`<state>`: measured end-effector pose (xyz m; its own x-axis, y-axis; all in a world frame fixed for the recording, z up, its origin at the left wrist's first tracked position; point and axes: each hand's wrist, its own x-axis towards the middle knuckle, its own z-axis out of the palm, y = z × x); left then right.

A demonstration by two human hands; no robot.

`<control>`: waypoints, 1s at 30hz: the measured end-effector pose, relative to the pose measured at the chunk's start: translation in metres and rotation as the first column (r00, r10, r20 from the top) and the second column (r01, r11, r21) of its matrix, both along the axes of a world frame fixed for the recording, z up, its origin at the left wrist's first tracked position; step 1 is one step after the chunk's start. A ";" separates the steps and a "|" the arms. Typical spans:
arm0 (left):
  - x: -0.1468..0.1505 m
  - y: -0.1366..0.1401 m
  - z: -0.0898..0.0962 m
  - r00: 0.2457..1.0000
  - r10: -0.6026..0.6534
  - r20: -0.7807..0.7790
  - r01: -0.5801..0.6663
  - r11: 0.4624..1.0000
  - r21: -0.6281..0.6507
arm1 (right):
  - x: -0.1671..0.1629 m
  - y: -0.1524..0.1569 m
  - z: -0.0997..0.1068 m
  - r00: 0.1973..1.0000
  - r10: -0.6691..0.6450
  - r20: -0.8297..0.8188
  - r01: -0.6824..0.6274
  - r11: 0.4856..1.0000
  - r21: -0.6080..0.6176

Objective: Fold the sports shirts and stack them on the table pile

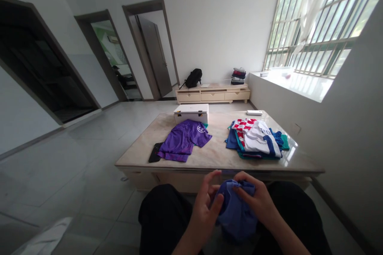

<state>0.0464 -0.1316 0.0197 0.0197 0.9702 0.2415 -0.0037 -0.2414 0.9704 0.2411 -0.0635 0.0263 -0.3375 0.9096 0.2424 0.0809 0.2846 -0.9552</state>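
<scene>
A blue piece of clothing (237,215) hangs bunched up between my knees, in front of the table's near edge; its exact kind is hidden by the folds. My right hand (255,197) pinches its upper edge between thumb and fingers. On the other side, my left hand (208,199) grips the edge with the thumb in front and some fingers behind, while the index finger sticks up. Beyond my hands, a purple shirt (182,139) lies folded over on the table, and a pile of jerseys (257,139) with a white and red-checked one on top lies to the right.
The marble-topped table (215,157) carries a black phone (154,152), a white box (191,113) and a small white device (254,112). Against the back wall, a low cabinet (212,96) holds a black backpack (194,78) and stacked clothes (238,75).
</scene>
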 end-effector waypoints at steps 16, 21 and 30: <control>-0.031 0.045 0.022 0.982 0.183 -0.046 -0.186 0.980 -0.073 | 0.001 0.025 0.026 0.966 -0.200 0.166 0.146 0.946 0.290; -0.019 0.047 0.023 0.985 0.165 -0.059 -0.165 0.986 0.013 | -0.001 0.023 0.037 0.982 -0.179 0.060 0.171 0.978 0.119; -0.022 0.045 0.018 0.974 0.118 -0.196 -0.124 0.992 -0.017 | 0.000 0.021 0.039 0.978 -0.207 -0.022 0.208 0.963 0.170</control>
